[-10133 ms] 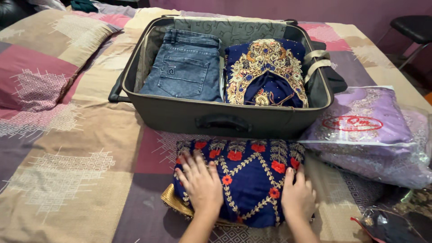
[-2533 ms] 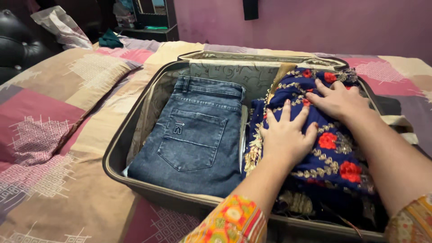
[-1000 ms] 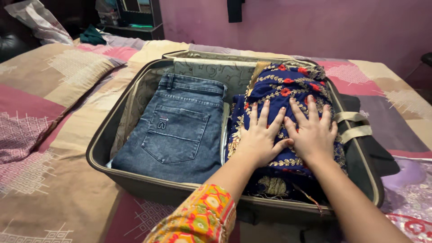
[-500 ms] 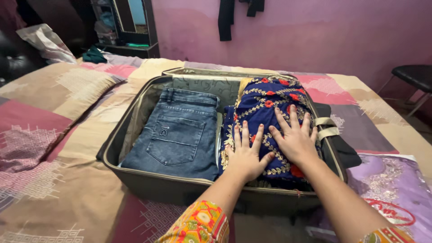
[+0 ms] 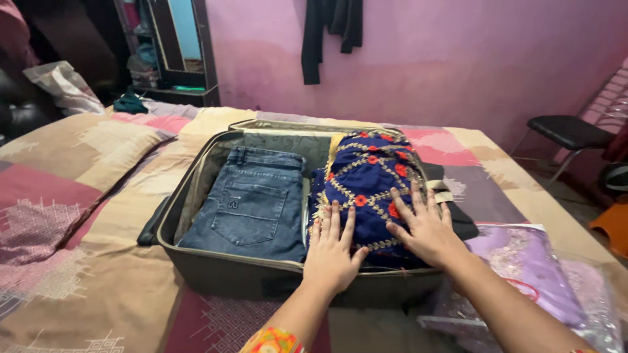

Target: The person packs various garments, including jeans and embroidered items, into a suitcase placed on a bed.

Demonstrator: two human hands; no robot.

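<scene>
An open dark grey suitcase (image 5: 229, 271) lies on the bed. Folded blue jeans (image 5: 252, 206) fill its left half. A navy blue embroidered garment (image 5: 366, 173) with red flowers and gold stitching lies in the right half, on top of other folded cloth. My left hand (image 5: 332, 252) rests flat with fingers spread on the near edge of this garment. My right hand (image 5: 422, 225) lies flat beside it on the garment's right side. Neither hand grips anything.
A purple garment in a clear plastic bag (image 5: 536, 274) lies on the bed right of the suitcase. The patchwork bedspread (image 5: 78, 216) spreads to the left. A black stool (image 5: 566, 134) stands at the right by the pink wall, and dark clothes (image 5: 330, 29) hang on it.
The navy garment went from the bed in front of the suitcase into its right half. My hands have slid back toward its near edge, and the view has pulled back and tilted up.
</scene>
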